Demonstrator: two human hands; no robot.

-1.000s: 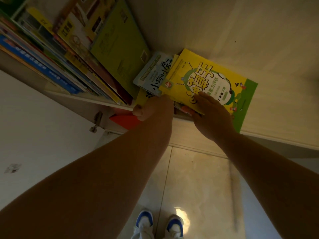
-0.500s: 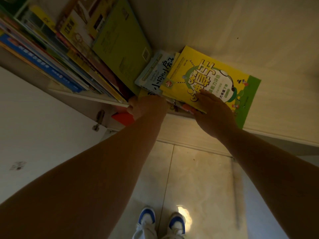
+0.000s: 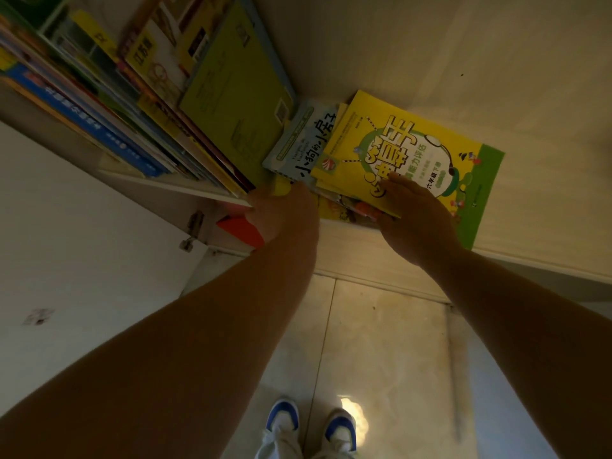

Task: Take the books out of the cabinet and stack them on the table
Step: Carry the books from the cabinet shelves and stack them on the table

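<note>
Yellow-green workbook [image 3: 407, 154] flat atop stack, right hand [image 3: 414, 217] pressing it

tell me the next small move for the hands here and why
Probably lift the flat pile out. The right hand lies on the yellow book topping it, the left hand is curled at the pile's near left edge, and the pile already overhangs the shelf.
</note>
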